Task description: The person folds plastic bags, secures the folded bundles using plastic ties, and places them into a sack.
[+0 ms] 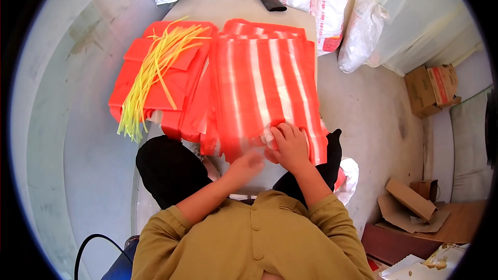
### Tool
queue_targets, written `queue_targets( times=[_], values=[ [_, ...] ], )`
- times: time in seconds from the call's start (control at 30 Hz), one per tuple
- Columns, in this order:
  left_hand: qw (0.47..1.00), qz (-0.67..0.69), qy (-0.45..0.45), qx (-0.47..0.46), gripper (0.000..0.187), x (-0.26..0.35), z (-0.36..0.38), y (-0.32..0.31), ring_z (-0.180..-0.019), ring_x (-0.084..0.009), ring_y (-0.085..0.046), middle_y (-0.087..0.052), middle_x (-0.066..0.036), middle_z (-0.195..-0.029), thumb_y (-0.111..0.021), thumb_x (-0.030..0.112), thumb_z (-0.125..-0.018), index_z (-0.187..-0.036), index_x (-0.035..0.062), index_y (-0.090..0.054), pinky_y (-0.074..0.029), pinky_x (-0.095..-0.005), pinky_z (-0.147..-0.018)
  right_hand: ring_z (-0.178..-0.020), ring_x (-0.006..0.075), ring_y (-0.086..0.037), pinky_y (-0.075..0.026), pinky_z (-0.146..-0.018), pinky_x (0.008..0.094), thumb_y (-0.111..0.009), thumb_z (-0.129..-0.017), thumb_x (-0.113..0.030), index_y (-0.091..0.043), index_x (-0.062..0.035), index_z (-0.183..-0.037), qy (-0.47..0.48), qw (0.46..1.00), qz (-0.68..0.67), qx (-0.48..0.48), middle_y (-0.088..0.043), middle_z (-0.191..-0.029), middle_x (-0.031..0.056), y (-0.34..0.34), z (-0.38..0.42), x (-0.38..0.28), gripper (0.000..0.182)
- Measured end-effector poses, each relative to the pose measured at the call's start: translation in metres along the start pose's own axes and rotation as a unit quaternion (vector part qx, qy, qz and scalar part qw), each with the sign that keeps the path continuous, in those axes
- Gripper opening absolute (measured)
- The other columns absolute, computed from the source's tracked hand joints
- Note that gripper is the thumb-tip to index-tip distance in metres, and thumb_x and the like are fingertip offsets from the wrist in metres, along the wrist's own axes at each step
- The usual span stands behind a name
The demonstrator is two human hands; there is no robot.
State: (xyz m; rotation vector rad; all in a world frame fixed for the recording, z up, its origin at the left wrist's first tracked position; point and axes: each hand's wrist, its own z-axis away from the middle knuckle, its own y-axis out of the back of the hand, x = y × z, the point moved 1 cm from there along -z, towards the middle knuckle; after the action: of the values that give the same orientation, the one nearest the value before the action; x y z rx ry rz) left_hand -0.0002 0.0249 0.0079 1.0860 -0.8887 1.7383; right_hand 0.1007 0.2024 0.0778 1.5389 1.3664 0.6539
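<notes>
Right hand [290,145] lying flat, grip spread wide, pressing the striped orange bags [264,83], left hand [248,165] blurred, grip state unclear, touching their near edge, yellow ties [153,72] lying far left on plain orange stack [179,80].

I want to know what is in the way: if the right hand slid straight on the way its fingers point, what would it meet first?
The right hand already rests on the striped orange bags; further on, likely only more of that stack.

Person wears an olive-brown buttoned shirt [254,238], long sleeves pushed up at the elbows, and black trousers [168,168].
</notes>
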Motion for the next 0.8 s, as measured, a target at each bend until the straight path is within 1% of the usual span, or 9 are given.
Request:
queue_targets(
  times=[0.13, 0.23, 0.33, 0.43, 0.47, 0.53, 0.67, 0.73, 0.8],
  values=[
    [1.0, -0.027, 0.01, -0.01, 0.032, -0.003, 0.005, 0.001, -0.109, -0.016, -0.064, -0.065, -0.008, -0.117, -0.064, 0.012, -0.102, -0.13, -0.0003, -0.058, -0.052, -0.0316, -0.096, -0.111, 0.0271, -0.06, -0.048, -0.083, 0.0451, -0.083, -0.065, -0.025, -0.064, -0.0142, -0.119, 0.005, 1.0, 0.009, 0.006, -0.061, -0.114, 0.0032, 0.005, -0.006, -0.002, 0.059],
    [0.999, -0.036, 0.013, -0.006, 0.031, -0.003, 0.011, 0.006, -0.109, -0.0157, -0.064, -0.066, -0.007, -0.115, -0.064, 0.012, -0.102, -0.129, -0.0004, -0.059, -0.052, -0.0314, -0.096, -0.104, 0.0291, -0.064, -0.051, -0.081, 0.0443, -0.079, -0.074, -0.024, -0.068, -0.0115, -0.116, -0.015, 0.999, -0.041, 0.012, -0.066, -0.109, 0.0053, 0.012, -0.011, -0.001, 0.045],
    [1.0, -0.027, 0.006, 0.001, 0.029, 0.007, 0.017, 0.011, -0.109, -0.0153, -0.064, -0.066, -0.007, -0.113, -0.064, 0.012, -0.102, -0.128, -0.0003, -0.06, -0.052, -0.0309, -0.096, -0.102, 0.0337, -0.065, -0.053, -0.087, 0.0424, -0.066, -0.093, -0.012, -0.071, -0.0046, -0.116, -0.091, 0.984, -0.148, -0.036, -0.07, -0.107, 0.0128, 0.019, -0.017, 0.008, 0.025],
    [0.999, -0.013, -0.027, 0.022, 0.027, 0.015, 0.021, 0.018, -0.108, -0.015, -0.064, -0.067, -0.006, -0.112, -0.063, 0.011, -0.102, -0.126, -0.0001, -0.06, -0.052, -0.0304, -0.095, -0.101, 0.0349, -0.066, -0.053, -0.085, 0.0436, -0.061, -0.097, -0.018, -0.073, -0.0041, -0.107, -0.185, 0.955, -0.212, -0.096, -0.07, -0.107, 0.0144, 0.029, -0.029, 0.01, 0.021],
    [0.999, -0.009, -0.041, 0.031, 0.026, 0.017, 0.023, 0.021, -0.107, -0.0149, -0.064, -0.066, -0.006, -0.112, -0.062, 0.01, -0.102, -0.126, 0.0, -0.06, -0.052, -0.0302, -0.095, -0.1, 0.0349, -0.066, -0.053, -0.085, 0.0428, -0.06, -0.098, -0.018, -0.072, -0.0035, -0.106, -0.18, 0.954, -0.222, -0.086, -0.07, -0.107, 0.0146, 0.028, -0.031, 0.011, 0.021],
    [0.998, 0.018, -0.039, 0.044, 0.024, 0.03, 0.027, 0.03, -0.107, -0.0141, -0.064, -0.066, -0.005, -0.112, -0.062, 0.009, -0.102, -0.124, 0.0007, -0.06, -0.052, -0.0295, -0.095, -0.098, 0.0348, -0.066, -0.053, -0.083, 0.0412, -0.06, -0.099, -0.018, -0.072, -0.0024, -0.105, -0.17, 0.953, -0.243, -0.066, -0.069, -0.106, 0.0151, 0.023, -0.032, 0.016, 0.02],
    [0.994, 0.08, -0.032, 0.071, 0.022, 0.045, 0.034, 0.039, -0.107, -0.0133, -0.063, -0.067, -0.004, -0.113, -0.06, 0.009, -0.103, -0.124, 0.0021, -0.06, -0.051, -0.0299, -0.095, -0.09, 0.0282, -0.066, -0.052, -0.079, 0.0353, -0.06, -0.1, -0.018, -0.07, 0.0, -0.1, -0.202, 0.915, -0.343, -0.063, -0.067, -0.1, 0.013, 0.011, -0.032, 0.026, 0.021],
    [0.994, 0.099, -0.027, 0.033, 0.024, 0.047, 0.031, 0.039, -0.112, -0.0145, -0.061, -0.066, -0.006, -0.12, -0.058, 0.011, -0.104, -0.126, 0.0026, -0.059, -0.05, -0.0309, -0.096, -0.086, 0.0239, -0.065, -0.051, -0.076, 0.0329, -0.06, -0.101, -0.018, -0.069, 0.0013, -0.099, -0.237, 0.89, -0.384, -0.064, -0.066, -0.098, 0.0119, 0.009, -0.032, 0.028, 0.022],
    [0.992, 0.121, -0.04, -0.009, 0.028, 0.048, 0.026, 0.036, -0.118, -0.0161, -0.06, -0.062, -0.008, -0.129, -0.057, 0.013, -0.105, -0.132, 0.0039, -0.056, -0.048, -0.0328, -0.099, -0.085, 0.0211, -0.064, -0.05, -0.076, 0.0328, -0.06, -0.101, -0.018, -0.07, 0.0019, -0.1, -0.24, 0.882, -0.4, -0.069, -0.066, -0.098, 0.0102, 0.005, -0.032, 0.033, 0.022]
  ],
)
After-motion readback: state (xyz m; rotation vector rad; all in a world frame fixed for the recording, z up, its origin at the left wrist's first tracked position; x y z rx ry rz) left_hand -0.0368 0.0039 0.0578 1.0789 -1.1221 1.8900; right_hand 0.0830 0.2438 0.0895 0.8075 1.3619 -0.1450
